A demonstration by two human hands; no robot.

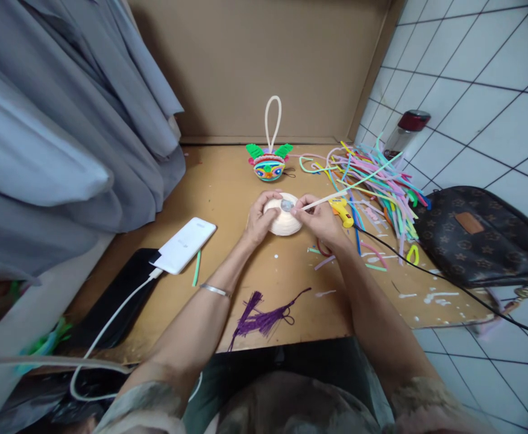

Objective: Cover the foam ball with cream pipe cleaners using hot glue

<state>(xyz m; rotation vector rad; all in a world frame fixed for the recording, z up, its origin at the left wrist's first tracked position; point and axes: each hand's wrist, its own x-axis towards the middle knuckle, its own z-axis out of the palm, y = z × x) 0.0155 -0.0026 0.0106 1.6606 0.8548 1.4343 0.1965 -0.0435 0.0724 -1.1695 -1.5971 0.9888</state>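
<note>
My left hand (261,218) grips a cream, ridged round piece (286,227) that looks coiled from pipe cleaner, with a greyish centre. Against its right side, my right hand (317,216) pinches a pale pipe cleaner (325,199) that slants up to the right; its near end lies by the centre. Beyond them sits a finished-looking colourful animal-head ornament (269,169) with green ears and a white loop. A yellow glue gun (343,213) lies just right of my right hand. Purple tassels (264,320) rest between my forearms, near the table's front edge.
Many coloured pipe cleaners (381,181) are heaped at the back right, beside a red-lidded bottle (408,129) and a brown patterned bag (481,235). A black cord (408,256) crosses the right side. At left are a white power bank (185,244) with a cable and a grey curtain (65,120).
</note>
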